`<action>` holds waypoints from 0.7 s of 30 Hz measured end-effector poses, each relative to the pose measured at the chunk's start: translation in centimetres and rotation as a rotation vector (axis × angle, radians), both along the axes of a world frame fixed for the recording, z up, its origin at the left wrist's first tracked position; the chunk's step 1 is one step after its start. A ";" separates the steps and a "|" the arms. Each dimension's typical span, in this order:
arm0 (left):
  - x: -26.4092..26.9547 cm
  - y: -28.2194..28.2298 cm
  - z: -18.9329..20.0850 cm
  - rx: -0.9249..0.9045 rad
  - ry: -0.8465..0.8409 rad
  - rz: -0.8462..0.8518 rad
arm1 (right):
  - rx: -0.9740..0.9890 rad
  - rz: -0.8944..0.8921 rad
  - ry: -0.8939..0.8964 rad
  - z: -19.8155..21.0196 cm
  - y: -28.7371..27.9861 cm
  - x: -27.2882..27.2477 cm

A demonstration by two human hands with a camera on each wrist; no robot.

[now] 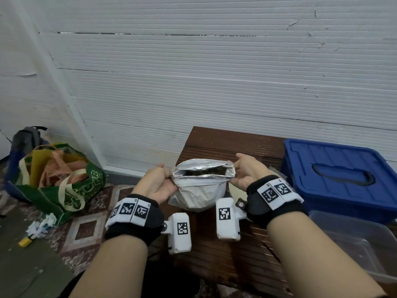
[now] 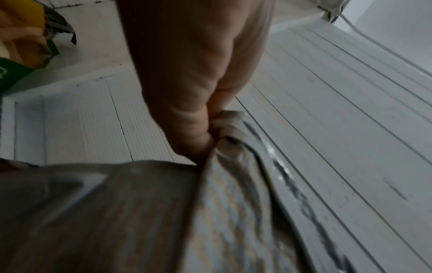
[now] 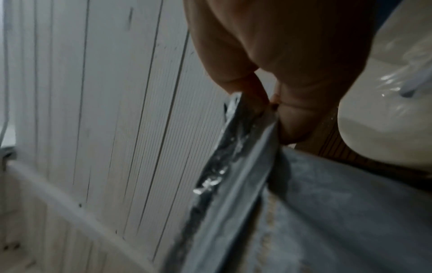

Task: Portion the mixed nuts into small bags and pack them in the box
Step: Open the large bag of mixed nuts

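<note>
Here the big foil-lined bag (image 1: 198, 186) of mixed nuts stands on the brown slatted table (image 1: 225, 250), near the middle of the head view, and both hands are at its mouth. The left hand (image 1: 155, 183) pinches the rim at the bag's nine o'clock corner, thumb and fingers curled tight on the crumpled edge, as the left wrist view shows. The right hand (image 1: 247, 171) pinches the opposite corner at three o'clock, with the foil lip caught between thumb and fingertips. Between them the mouth is stretched wide, and a dark strip of nuts (image 1: 206, 172) shows inside.

By my reading this is the opening step: the supply bag is being spread so its contents can be reached, and no small bag is yet filled. A blue lidded box (image 1: 335, 179) sits at three o'clock from the bag, with a clear tub (image 1: 352, 244) in front of it, nearer the person. A white rounded thing, maybe a bowl (image 3: 378, 118), lies just beside the bag; I cannot see any small bags plainly.

The next move likely calls for freeing one hand while the bag stays upright and open, then scooping or tipping out a modest portion without spilling.
</note>
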State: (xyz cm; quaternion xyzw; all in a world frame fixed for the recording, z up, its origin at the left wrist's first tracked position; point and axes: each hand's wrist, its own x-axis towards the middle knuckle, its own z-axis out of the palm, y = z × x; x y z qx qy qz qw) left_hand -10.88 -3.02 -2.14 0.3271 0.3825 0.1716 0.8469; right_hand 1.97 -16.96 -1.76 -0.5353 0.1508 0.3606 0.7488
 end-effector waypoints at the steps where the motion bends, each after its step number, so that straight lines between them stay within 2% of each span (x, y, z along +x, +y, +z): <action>1: 0.0 0.2 -0.3 0.010 0.004 -0.021 | -0.021 0.011 -0.025 -0.4 -0.1 0.0; 6: -0.4 0.7 -0.7 0.262 0.129 -0.183 | -0.040 0.071 -0.115 -2.2 -1.1 -0.6; 10: -0.4 0.7 -0.4 0.379 0.159 -0.174 | -0.085 0.131 -0.222 -1.4 -1.5 -1.1; 13: -0.2 0.6 -0.5 0.407 0.146 -0.151 | -0.082 0.197 -0.315 -0.5 -1.3 -1.6; 15: -0.3 0.6 -0.7 0.356 0.155 -0.179 | -0.101 0.214 -0.359 -0.3 -1.3 -1.8; 18: -0.7 0.7 -0.7 0.312 0.207 -0.254 | -0.111 0.225 -0.354 -0.4 -1.4 -2.1; 21: -0.5 0.7 -1.0 0.309 0.221 -0.195 | -0.109 0.224 -0.320 -0.5 -1.2 -2.2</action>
